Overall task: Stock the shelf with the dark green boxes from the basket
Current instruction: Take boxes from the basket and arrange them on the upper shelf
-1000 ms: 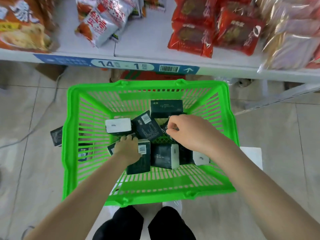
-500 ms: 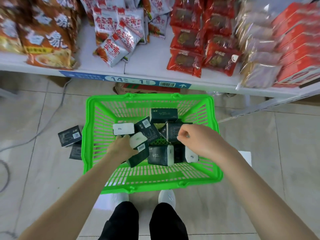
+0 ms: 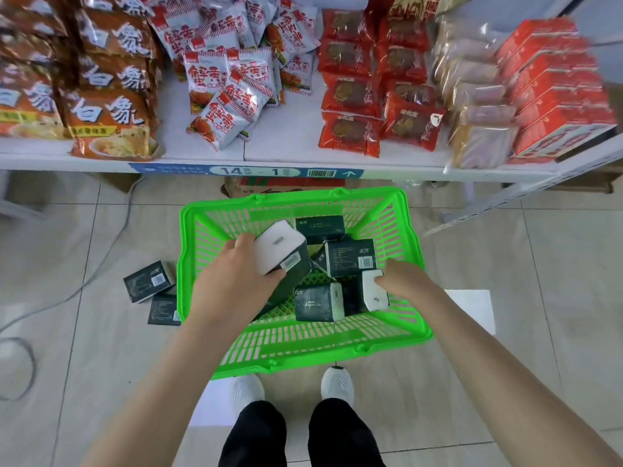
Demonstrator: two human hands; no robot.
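head view, stock entry. item in hand: lifted box (image 3: 285, 257), dark green w/ white end, gripped by your left hand (image 3: 236, 284), fingers wrapped round it, held over the left side of the basket (image 3: 303, 196). right hand (image 3: 409, 281): fingertips closed on the white end of a low box (image 3: 372, 293) lying in the basket, right side.

handling note: you'd do best to get a full grip on the low box, not just its end, before raising it. carry both clear of the rim. the bare shelf (image 3: 286, 139) strip btwn the white sachets (image 3: 222, 96) and the red packs (image 3: 350, 129) looks the likeliest spot; set them flat there w/o nudging either pile.

count:
- dark green boxes in or over the basket: 5 plainly seen, incl. the 2 in hand; poss. more beneath, can't tell.
- floor boxes (image 3: 150, 281), outside the basket, to its left: 2.
- dark green boxes on the shelf: 0 seen.
- baskets: 1.
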